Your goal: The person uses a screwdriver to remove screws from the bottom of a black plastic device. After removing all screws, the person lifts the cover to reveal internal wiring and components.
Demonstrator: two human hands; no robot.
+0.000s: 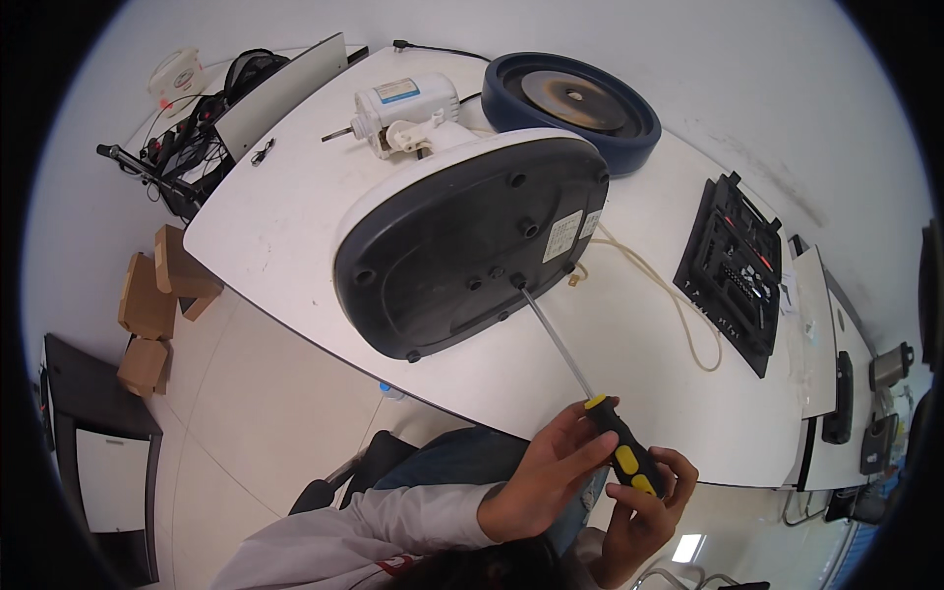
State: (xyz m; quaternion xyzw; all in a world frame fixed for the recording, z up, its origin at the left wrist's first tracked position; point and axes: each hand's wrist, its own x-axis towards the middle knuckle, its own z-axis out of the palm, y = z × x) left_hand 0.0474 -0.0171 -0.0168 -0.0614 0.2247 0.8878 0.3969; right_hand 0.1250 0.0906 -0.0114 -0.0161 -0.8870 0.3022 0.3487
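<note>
A long screwdriver point(629, 454) with a black and yellow handle slants up from my hands. Its shaft runs to a recess in the black underside of an oval fan base point(433, 256), which is tipped up on the white table. My left hand point(553, 470) has its fingers closed around the handle near the shaft. Lower down, at the butt end of the handle, my right hand point(644, 506) grips with thumb and fingers. Behind the base lies the white fan motor housing point(408, 106), its bare metal spindle pointing left. Whether the tip sits in a screw is too small to tell.
At the back of the table point(285, 211) rests a round dark blue shell point(629, 147) with a stained metal disc. An opened black tool case point(733, 270) lies on the right. A pale cord point(678, 295) loops beside the base. Cardboard boxes point(147, 305) stand on the floor at left.
</note>
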